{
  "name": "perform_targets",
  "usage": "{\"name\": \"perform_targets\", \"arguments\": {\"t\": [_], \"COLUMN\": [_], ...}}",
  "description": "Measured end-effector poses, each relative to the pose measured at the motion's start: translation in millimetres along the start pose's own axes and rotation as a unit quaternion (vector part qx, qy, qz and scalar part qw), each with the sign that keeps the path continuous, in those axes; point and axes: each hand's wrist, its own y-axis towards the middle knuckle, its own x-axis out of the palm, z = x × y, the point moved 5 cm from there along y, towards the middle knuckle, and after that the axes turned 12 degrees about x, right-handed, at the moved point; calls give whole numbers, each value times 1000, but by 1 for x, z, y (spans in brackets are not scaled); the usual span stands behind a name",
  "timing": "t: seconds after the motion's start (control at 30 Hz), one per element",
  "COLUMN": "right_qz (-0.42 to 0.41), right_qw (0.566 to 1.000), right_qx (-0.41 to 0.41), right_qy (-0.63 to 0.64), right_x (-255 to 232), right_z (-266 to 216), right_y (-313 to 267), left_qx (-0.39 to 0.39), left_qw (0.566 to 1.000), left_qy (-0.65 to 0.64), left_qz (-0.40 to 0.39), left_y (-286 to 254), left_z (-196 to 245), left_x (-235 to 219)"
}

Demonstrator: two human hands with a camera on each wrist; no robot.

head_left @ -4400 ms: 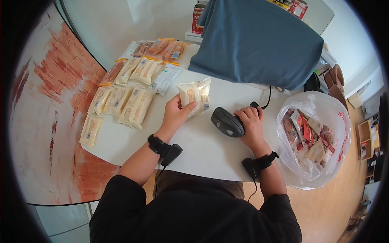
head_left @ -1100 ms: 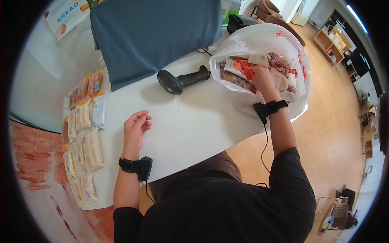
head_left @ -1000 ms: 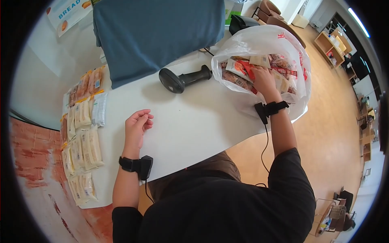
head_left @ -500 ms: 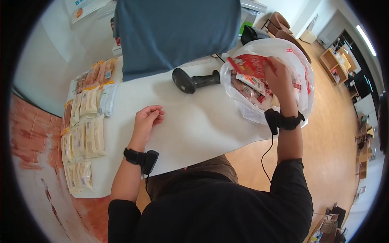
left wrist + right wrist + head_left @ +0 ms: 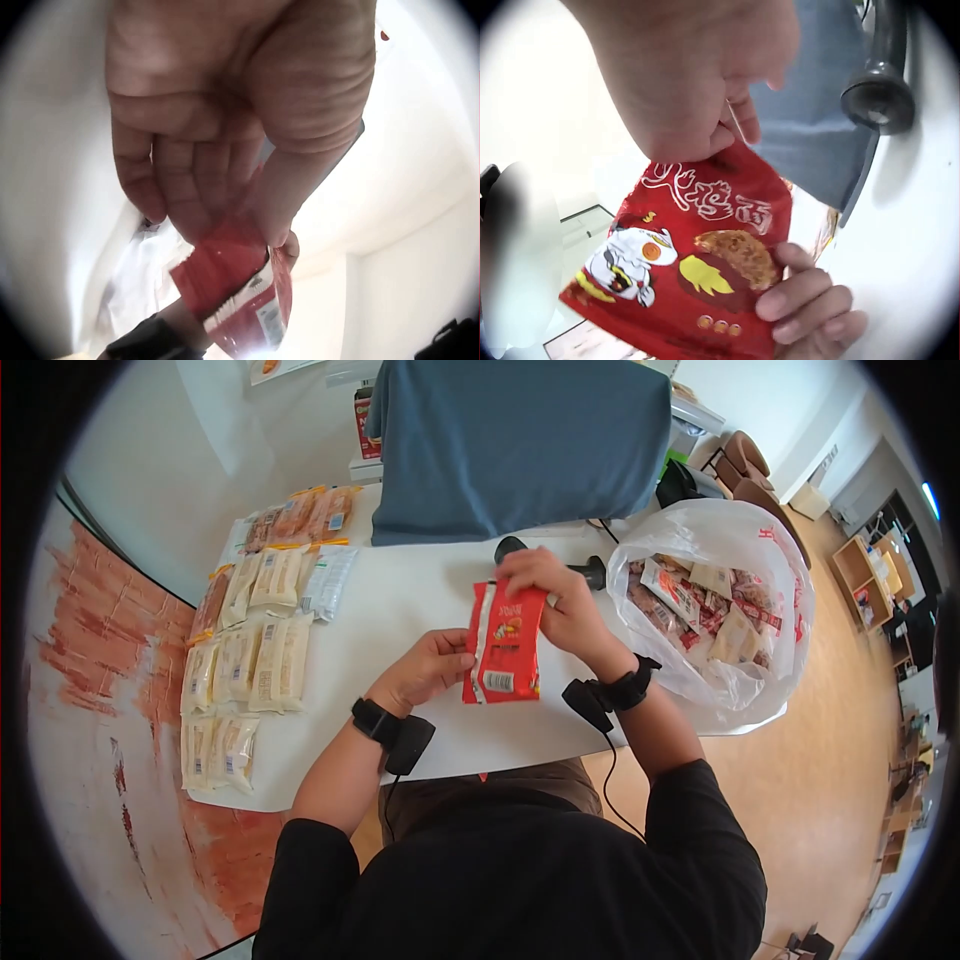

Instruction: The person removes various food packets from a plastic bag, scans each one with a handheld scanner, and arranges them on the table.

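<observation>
Both hands hold a red snack packet (image 5: pixel 508 645) over the table in front of the body. My right hand (image 5: pixel 548 595) pinches its upper end, while my left hand (image 5: pixel 425 668) pinches its left edge between thumb and fingers. A barcode shows near the packet's lower end in the head view. White lettering, a cartoon figure and a picture of brown food cover the face seen in the right wrist view. Behind my right hand lies a black handheld scanner (image 5: pixel 881 97), partly hidden in the head view.
Rows of cream packets (image 5: pixel 280 660) lie on the left of the white table (image 5: pixel 400 585), with orange-edged packets (image 5: pixel 330 512) behind. A plastic bag (image 5: pixel 690 695) of snack packets stands at the right. A blue-grey cloth (image 5: pixel 520 450) drapes something at the back.
The right hand has lifted the red packet out of the plastic bag and brought it left to the body's front. The left hand, earlier holding nothing, now pinches it too. The scanner was put down earlier.
</observation>
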Motion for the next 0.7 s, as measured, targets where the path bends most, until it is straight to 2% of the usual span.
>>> {"name": "perform_targets", "arguments": {"t": [0.07,0.17,0.23,0.27,0.33,0.37,0.5,0.63,0.7], "right_qz": [116,169,94,58,52,47,14,47,82], "right_qw": [991,950,929,914,905,900,920,959,969], "right_qx": [37,132,182,203,196,196,188,127,81], "right_qy": [-51,-229,-309,-348,-374,-385,-343,-251,-219], "right_x": [-8,-16,-7,-4,-6,-6,-3,-1,-1], "right_z": [13,69,97,110,108,106,90,65,46], "right_y": [2,-3,-16,-20,-17,-17,-17,-15,-13], "left_qx": [37,131,207,205,197,203,222,240,225], "left_qw": [998,969,929,917,889,881,855,849,843], "left_qy": [33,139,220,222,224,217,194,190,233], "left_qz": [49,156,213,258,348,368,426,431,430], "left_y": [3,8,6,4,-5,-9,-17,-17,-17], "left_z": [4,16,29,34,41,43,49,49,49], "left_x": [-13,-29,-33,-37,-45,-49,-64,-66,-58]}}
